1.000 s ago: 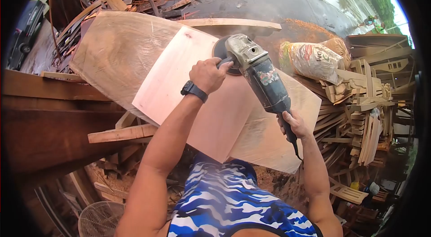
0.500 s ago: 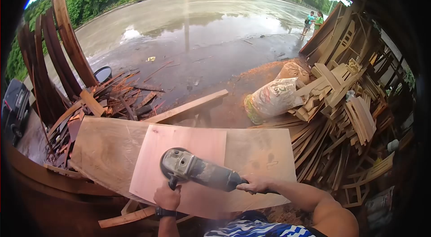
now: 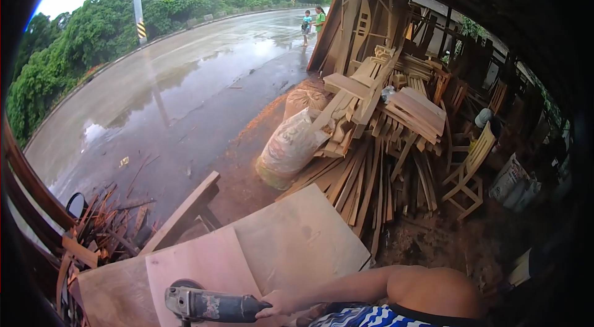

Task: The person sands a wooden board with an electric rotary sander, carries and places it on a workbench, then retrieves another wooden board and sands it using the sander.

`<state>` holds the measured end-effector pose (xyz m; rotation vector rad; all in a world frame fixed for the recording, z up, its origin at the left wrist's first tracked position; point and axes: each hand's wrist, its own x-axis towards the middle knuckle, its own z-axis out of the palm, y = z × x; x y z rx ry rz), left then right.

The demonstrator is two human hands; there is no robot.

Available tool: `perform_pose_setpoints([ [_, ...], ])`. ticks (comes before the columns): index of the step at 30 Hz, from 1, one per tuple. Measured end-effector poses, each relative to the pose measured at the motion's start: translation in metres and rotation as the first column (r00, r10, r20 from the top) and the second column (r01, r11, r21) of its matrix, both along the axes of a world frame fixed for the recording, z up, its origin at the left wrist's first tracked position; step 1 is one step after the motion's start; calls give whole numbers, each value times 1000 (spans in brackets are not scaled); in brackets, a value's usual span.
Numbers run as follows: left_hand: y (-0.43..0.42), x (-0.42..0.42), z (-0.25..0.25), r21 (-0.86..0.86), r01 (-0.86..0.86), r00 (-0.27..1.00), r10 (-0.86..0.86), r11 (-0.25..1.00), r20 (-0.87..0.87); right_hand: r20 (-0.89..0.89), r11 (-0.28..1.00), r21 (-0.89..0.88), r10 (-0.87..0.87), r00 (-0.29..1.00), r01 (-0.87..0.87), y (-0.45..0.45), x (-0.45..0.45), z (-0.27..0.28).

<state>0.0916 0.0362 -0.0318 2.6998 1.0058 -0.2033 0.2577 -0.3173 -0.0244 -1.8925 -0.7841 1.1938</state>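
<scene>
At the bottom left of the view, an angle grinder (image 3: 213, 306) with a silver head and dark body lies over a pinkish wooden board (image 3: 207, 262). My right hand (image 3: 281, 304) is closed round the rear end of the grinder. The board rests on a larger brown wooden panel (image 3: 303, 234). Below the grinder's head only the top of its side handle shows, and my left hand is out of the frame.
Filled sacks (image 3: 289, 149) stand beyond the panel, next to a large pile of cut timber (image 3: 365, 166). A wooden chair frame (image 3: 467, 172) stands at the right. Scrap wood (image 3: 117, 228) lies at the left. Two people (image 3: 319, 21) stand by the wet road (image 3: 204, 73).
The view has swung up and to the right. The grinder has gone from the board's upper right towards its left part, and my left hand has dropped out of view.
</scene>
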Motion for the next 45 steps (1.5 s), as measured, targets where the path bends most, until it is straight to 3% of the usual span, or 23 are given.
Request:
perform_pose_setpoints([
  [2,-12,38,13,20,38,999,-38,999,-5,-110,991,-89,-108,988,98,-13,12,51],
  [4,-21,79,10,109,-45,990,30,993,141,-121,983,-111,-159,980,146,-23,26,29],
  [8,-41,142,26,26,62,992,-65,998,107,-120,945,-49,-327,937,323,-49,45,57],
  [10,-58,170,48,-51,112,992,-108,992,68,-72,938,-40,-346,936,344,-62,58,25],
  [16,-90,242,57,-50,252,967,-250,967,40,-219,886,-26,-457,862,463,-104,97,36],
  [20,-114,270,56,-65,282,959,-281,957,22,-203,884,-2,-458,865,467,-134,116,36],
  [27,-164,236,51,-94,217,976,-217,972,6,-185,912,-20,-406,895,410,-185,100,42],
  [45,-251,32,59,-71,-128,992,127,989,-23,-87,1000,-21,-18,996,16,-226,31,41],
])
